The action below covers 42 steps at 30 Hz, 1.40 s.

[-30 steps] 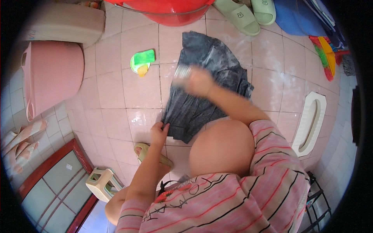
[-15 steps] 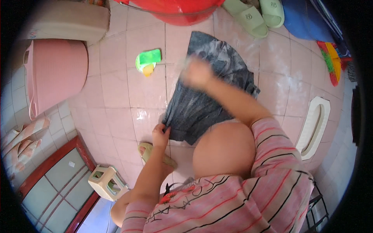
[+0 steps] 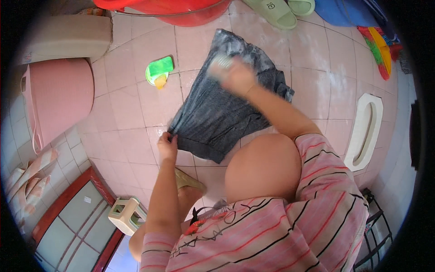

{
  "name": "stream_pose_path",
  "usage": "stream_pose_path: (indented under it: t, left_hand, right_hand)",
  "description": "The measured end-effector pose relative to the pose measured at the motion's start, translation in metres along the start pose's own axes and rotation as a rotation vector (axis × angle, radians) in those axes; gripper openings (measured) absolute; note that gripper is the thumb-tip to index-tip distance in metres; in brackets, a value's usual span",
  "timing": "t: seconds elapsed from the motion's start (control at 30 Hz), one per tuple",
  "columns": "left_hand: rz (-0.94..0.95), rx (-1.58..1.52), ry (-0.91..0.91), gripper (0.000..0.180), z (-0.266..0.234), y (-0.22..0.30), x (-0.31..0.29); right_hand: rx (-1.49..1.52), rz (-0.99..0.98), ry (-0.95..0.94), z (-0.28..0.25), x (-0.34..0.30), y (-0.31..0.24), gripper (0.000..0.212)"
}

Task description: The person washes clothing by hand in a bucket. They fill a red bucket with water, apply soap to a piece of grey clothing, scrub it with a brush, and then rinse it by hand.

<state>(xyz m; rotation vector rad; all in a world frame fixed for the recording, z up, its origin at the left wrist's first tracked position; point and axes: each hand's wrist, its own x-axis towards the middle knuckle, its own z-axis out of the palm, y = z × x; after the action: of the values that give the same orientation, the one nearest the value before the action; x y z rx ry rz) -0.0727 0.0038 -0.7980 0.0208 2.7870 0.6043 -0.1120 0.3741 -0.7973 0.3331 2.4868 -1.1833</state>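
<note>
A wet dark grey garment, streaked with white suds at its far end, lies spread on the pink tiles in front of me. My left hand pinches its near left corner between thumb and fingers. Over the sudsy part, my right hand is closed round a pale brush; motion blurs both, and the brush's underside is hidden. Left of the cloth, a green bar and a small yellow piece rest on a round whitish-green dish.
A red bucket stands at the far side, beside pale green slippers. To the left is a pink tub. A beige stool sits near the door. On the right, a white squat toilet is set into the floor.
My left hand has moved left with the garment's corner, pulling the cloth wider. My right hand remains on the sudsy end, and the brush now shows. The whole view has shifted slightly.
</note>
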Motion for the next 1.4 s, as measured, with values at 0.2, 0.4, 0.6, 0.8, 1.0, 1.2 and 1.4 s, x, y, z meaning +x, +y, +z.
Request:
stream_pose_path:
  t: [0.2, 0.4, 0.6, 0.8, 1.0, 1.2, 1.4]
  left_hand:
    - [-0.535, -0.086, 0.264, 0.073, 0.037, 0.048, 0.018]
    - [-0.401, 0.02, -0.328, 0.063, 0.055, 0.033, -0.019]
    - [-0.349, -0.119, -0.384, 0.04, 0.038, 0.047, -0.006]
    - [-0.346, -0.548, -0.09, 0.051, 0.064, 0.063, -0.029]
    - [-0.159, 0.142, -0.404, 0.044, 0.051, 0.043, -0.013]
    - [-0.159, 0.168, -0.366, 0.047, 0.051, 0.044, -0.015]
    - [-0.389, -0.298, -0.455, 0.045, 0.044, 0.075, -0.016]
  right_hand:
    - [-0.414, 0.099, 0.632, -0.036, 0.032, 0.065, 0.057]
    - [-0.168, -0.601, 0.193, 0.12, -0.088, -0.015, 0.059]
    - [-0.444, 0.006, 0.528, -0.026, -0.062, 0.105, 0.054]
    - [-0.321, 0.057, 0.622, -0.002, -0.062, 0.063, 0.054]
    - [-0.347, -0.292, 0.071, 0.063, -0.105, 0.044, 0.047]
    - [-0.311, 0.304, 0.653, -0.051, -0.075, 0.119, 0.051]
    - [-0.234, -0.617, 0.28, 0.089, -0.121, 0.014, 0.05]
